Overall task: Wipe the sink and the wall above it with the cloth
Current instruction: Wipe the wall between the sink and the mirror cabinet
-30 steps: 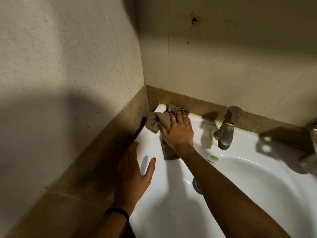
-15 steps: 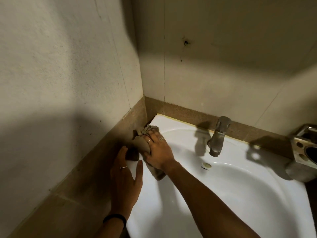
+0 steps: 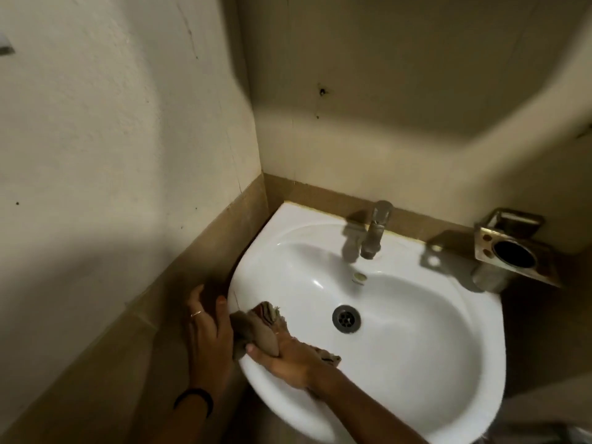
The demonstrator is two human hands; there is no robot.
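Slid from the back corner forward along the left rim of the sink, cloth bunched in the gripping right hand, left hand open against the tile beside it; probably midway, bowl and wall left.

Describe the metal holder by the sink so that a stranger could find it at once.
Start at the white sink in the corner and find the tap at its back rim. Look right, past the sink's rim: the metal holder juts from the wall. It alone has a dark round cup opening in a square plate.
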